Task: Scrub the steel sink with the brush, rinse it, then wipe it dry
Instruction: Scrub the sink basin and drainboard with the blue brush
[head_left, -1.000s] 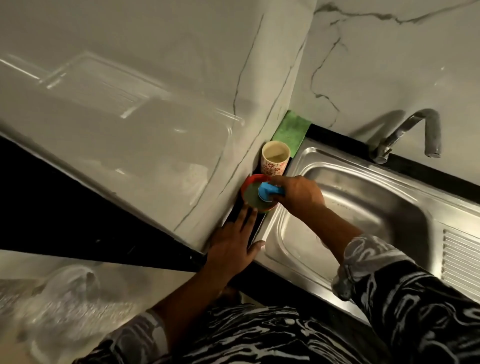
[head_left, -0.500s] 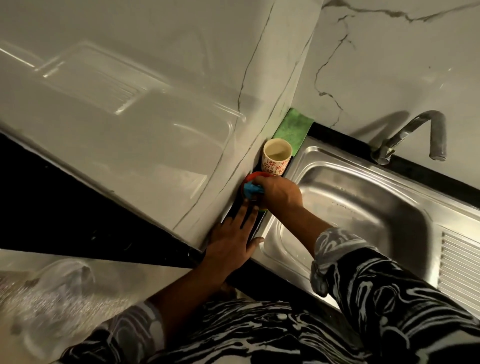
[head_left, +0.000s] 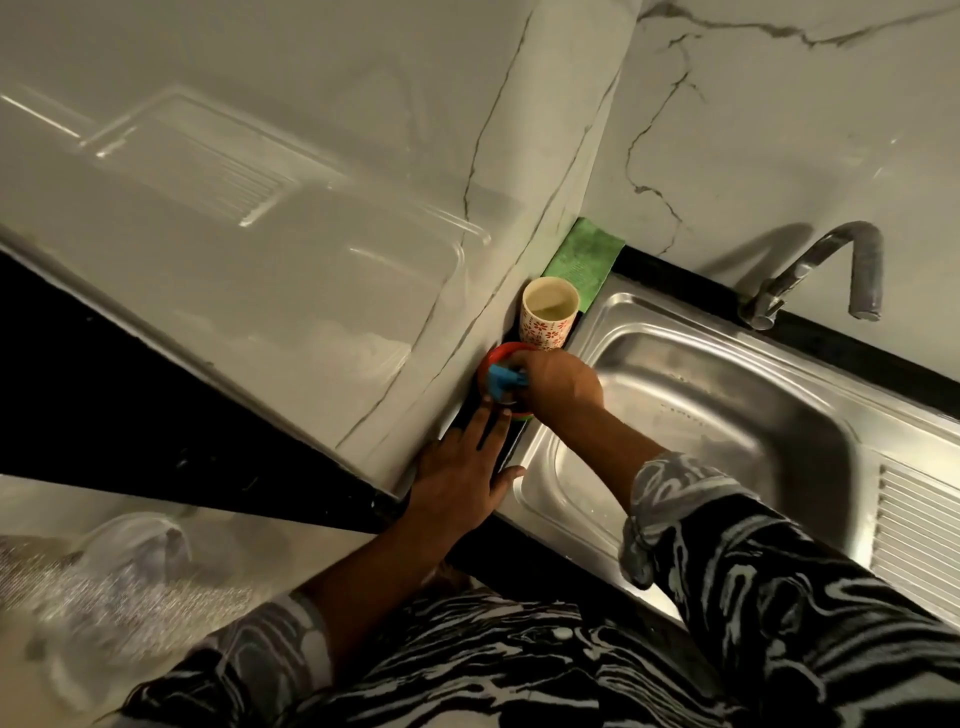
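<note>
The steel sink (head_left: 717, 415) fills the right of the view, its basin empty. At its left rim stands a small red dish (head_left: 496, 356). My right hand (head_left: 558, 384) grips a blue-handled brush (head_left: 501, 382) and holds it in that dish. My left hand (head_left: 462, 480) lies flat on the black counter just below the dish, its fingers straight and their tips touching the dish's edge. A green cloth (head_left: 584, 257) lies in the corner behind the sink.
A patterned cup (head_left: 548, 312) with liquid in it stands between the dish and the cloth. The bent tap (head_left: 815, 270) rises behind the sink. A ribbed draining board (head_left: 919, 530) lies at the right. Marble walls meet in the corner at the left.
My right hand has pushed the brush down and left into the red dish, covering most of it. My left hand has stayed flat on the counter.
</note>
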